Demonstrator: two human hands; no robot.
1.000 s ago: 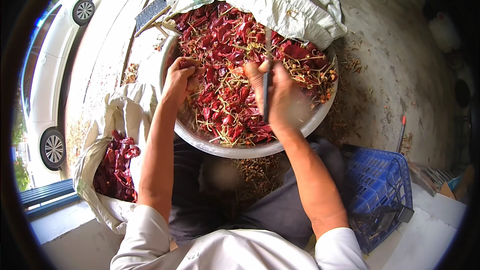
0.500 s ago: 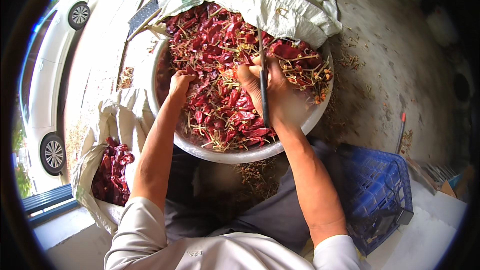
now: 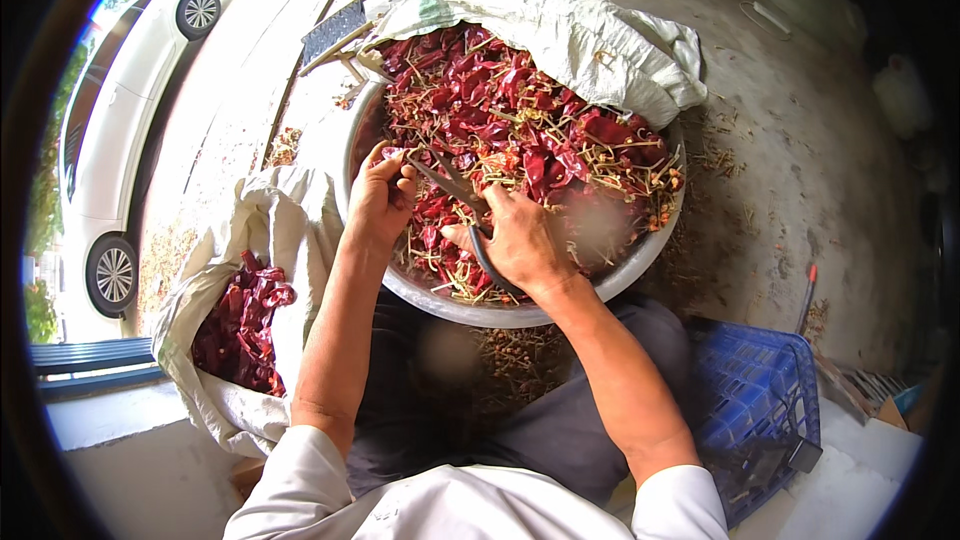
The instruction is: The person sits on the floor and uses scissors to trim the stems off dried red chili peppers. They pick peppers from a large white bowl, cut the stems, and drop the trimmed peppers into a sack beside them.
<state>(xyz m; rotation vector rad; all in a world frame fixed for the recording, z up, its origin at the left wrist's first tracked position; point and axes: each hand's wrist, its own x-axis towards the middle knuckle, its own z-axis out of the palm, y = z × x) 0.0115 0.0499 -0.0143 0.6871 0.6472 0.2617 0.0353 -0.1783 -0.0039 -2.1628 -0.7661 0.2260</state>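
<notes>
My left hand (image 3: 376, 202) is closed, pinching a dried red chili pepper (image 3: 394, 153) by the near left side of the basin. In my right hand (image 3: 522, 243) is a pair of dark scissors (image 3: 450, 183), its fingers through the handles. The blades point left and their tips reach the chili at my left fingertips; whether they touch it, I cannot tell. Beneath both hands, a wide metal basin (image 3: 480, 314) is heaped with dried red chilies (image 3: 450, 70) and pale stems. A white woven sack (image 3: 560, 30) drapes over the basin's far edge.
An open white sack (image 3: 180, 325) of stemless-looking red chilies (image 3: 245, 325) stands at my left. To my right is a blue plastic crate (image 3: 750, 380), with a red-tipped rod (image 3: 808, 295) beyond it. Stem scraps lie on the floor. A white car (image 3: 125, 120) is parked outside at left.
My left hand has come up from the heap with a chili. My right hand has swung the scissors from pointing away to pointing left, close to it. The view has shifted slightly.
</notes>
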